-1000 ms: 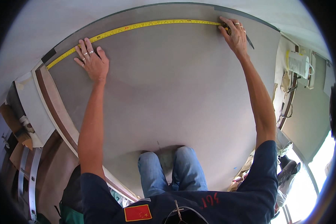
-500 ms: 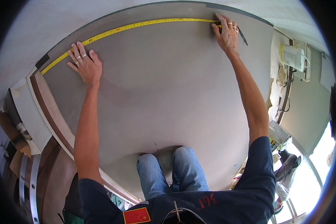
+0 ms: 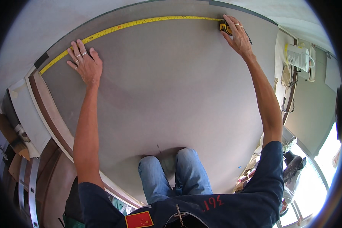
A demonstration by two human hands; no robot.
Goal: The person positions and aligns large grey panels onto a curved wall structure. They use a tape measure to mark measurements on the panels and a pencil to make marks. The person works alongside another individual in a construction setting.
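Observation:
A yellow tape measure blade (image 3: 140,22) stretches along the far side of a large grey board (image 3: 171,91), its end at the board's left edge. My left hand (image 3: 85,62) lies flat, fingers spread, with fingertips pressing on the blade near that end. At the far right, my right hand (image 3: 237,36) grips the black and yellow tape measure case (image 3: 225,27), with fingers over its top and thumb at its lower side. A dark strap partly shows behind this hand. My knees (image 3: 188,157) rest on the near part of the board.
A dark strip runs along the board's far edge, against a pale wall (image 3: 19,38). Beyond the right edge stands a white bucket (image 3: 298,57). Wooden framing and a metal ladder-like rail (image 3: 33,190) lie to the left. Clutter and a bright window opening (image 3: 311,190) are at the lower right.
My right hand has shifted slightly right and turned, so more of the tape measure case shows. My left hand stays on the blade, almost in the same place.

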